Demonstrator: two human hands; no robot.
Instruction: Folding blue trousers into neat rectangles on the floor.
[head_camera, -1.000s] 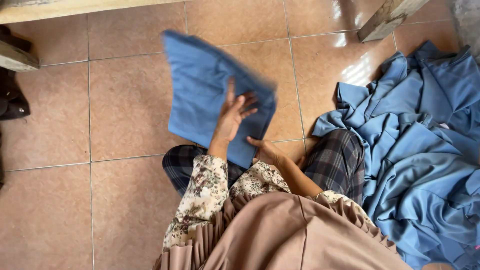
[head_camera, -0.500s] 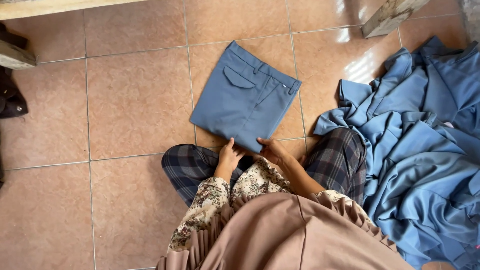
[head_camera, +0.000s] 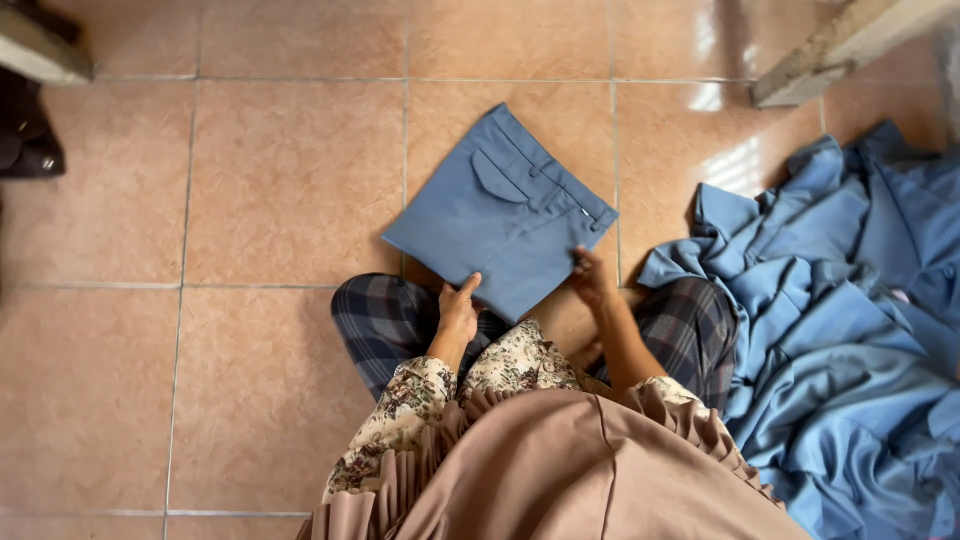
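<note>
1. Blue cloth, folded into a neat square: the folded blue trousers (head_camera: 500, 215) are lying flat on the tiled floor (head_camera: 250, 200) just in front of my knees, turned at a slant, with a pocket flap and belt loops facing up.
2. My left hand (head_camera: 458, 312) is resting at the near edge of the fold, forefinger stretched onto the cloth, the other fingers curled; I am pressing rather than gripping, as far as I can see.
3. My right hand (head_camera: 592, 277) is sitting at the near right corner, fingertips touching the cloth's edge; whether they are pinching it I cannot tell.
4. Both hands are well apart, one at each end of the near edge.
5. I am sitting cross-legged in dark checked trousers (head_camera: 385, 320), floral sleeves (head_camera: 420, 400) running down to my wrists, a tan pleated garment (head_camera: 560, 470) filling the bottom of the view.
6. On my right, a heap of blue fabric (head_camera: 830, 330) is lying crumpled on the floor, touching my right knee and just beside the folded piece.
7. Up in the far right corner, a pale wooden leg (head_camera: 850, 45) is slanting across the tiles.
</note>
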